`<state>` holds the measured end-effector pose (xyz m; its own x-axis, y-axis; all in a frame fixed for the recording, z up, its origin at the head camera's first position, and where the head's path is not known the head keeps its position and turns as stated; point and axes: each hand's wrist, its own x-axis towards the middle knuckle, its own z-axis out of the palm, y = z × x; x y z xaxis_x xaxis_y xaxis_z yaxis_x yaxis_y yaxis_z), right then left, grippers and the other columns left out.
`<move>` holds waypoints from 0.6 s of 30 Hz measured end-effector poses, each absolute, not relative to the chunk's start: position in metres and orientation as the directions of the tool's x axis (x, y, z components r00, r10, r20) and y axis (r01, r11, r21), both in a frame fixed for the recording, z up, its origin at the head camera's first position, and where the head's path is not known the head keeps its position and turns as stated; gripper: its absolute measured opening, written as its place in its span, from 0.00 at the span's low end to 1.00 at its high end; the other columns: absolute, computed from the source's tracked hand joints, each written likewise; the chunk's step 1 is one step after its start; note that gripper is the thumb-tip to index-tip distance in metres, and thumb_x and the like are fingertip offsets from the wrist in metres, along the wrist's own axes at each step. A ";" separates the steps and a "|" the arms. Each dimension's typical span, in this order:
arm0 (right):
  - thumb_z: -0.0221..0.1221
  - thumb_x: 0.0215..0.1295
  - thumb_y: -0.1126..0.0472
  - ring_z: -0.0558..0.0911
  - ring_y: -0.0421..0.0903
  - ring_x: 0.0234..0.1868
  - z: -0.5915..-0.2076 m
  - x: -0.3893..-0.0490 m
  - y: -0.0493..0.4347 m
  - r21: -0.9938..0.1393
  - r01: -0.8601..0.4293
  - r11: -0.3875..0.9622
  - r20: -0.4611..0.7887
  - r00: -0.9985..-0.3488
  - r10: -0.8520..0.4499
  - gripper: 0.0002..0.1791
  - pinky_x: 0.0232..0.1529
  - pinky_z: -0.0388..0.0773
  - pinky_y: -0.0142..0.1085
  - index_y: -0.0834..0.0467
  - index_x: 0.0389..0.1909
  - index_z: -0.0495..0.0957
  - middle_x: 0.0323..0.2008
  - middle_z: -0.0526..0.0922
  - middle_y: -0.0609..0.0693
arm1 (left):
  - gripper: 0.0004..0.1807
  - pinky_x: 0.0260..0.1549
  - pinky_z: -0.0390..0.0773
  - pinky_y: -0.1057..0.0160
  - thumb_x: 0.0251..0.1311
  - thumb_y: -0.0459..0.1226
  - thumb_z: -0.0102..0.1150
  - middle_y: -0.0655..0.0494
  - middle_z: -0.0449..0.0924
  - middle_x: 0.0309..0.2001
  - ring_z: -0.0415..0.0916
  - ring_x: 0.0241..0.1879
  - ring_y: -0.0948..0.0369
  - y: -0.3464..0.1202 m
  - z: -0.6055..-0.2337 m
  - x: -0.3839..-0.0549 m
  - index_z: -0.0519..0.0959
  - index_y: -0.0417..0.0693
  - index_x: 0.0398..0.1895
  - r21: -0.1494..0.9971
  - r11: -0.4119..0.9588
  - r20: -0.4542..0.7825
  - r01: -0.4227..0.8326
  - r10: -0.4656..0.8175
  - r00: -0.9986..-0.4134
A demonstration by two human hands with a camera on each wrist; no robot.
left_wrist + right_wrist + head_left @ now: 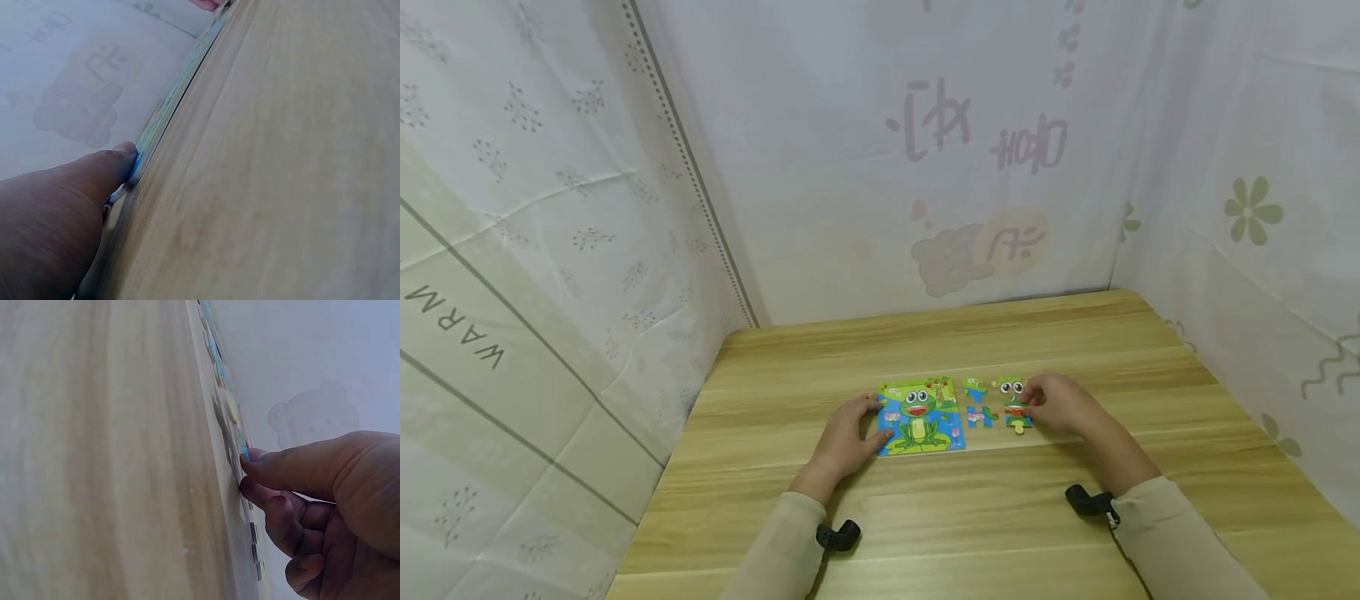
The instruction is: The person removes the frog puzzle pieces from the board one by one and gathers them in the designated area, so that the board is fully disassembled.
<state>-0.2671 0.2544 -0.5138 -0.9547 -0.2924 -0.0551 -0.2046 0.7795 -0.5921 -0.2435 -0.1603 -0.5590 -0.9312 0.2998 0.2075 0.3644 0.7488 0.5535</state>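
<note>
Frog board (921,417), just one, touches spread left fingers (871,402); right fingers (256,490) pinch one puzzle piece (244,452)

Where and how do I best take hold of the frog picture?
The frog picture is probably best taken by its left edge, coming in low from the left, where the left hand touches it. It lies flat and thin on the table, so its rim offers the likeliest hold; loose pieces crowd its right side.

Pinched piece (1014,410) — partly behind right hand (1060,403), sleeves (782,546) — cut off
</note>
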 end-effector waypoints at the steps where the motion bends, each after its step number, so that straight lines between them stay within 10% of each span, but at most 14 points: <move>1: 0.69 0.66 0.66 0.79 0.46 0.36 -0.514 -0.267 0.255 -0.589 -0.207 0.781 -0.053 -0.955 -0.293 0.04 0.39 0.79 0.42 0.55 0.36 0.84 0.33 0.82 0.46 | 0.31 0.75 0.63 0.44 0.68 0.53 0.69 0.55 0.70 0.75 0.63 0.76 0.50 -0.160 -0.559 -0.243 0.76 0.52 0.70 0.552 0.751 0.205 0.362 0.299 -0.932; 18: 0.69 0.67 0.68 0.77 0.46 0.33 -0.516 -0.266 0.259 -0.628 -0.170 0.759 -0.069 -0.960 -0.272 0.04 0.37 0.77 0.40 0.58 0.40 0.86 0.32 0.82 0.47 | 0.31 0.74 0.63 0.43 0.68 0.52 0.70 0.55 0.71 0.75 0.64 0.75 0.49 -0.160 -0.559 -0.243 0.76 0.51 0.69 0.561 0.742 0.217 0.367 0.296 -0.930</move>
<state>-0.2661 0.2589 -0.5161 -0.9597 -0.2722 -0.0695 -0.1698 0.7592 -0.6283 -0.2425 -0.1599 -0.5588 -0.9302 0.2956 0.2175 0.3670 0.7423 0.5607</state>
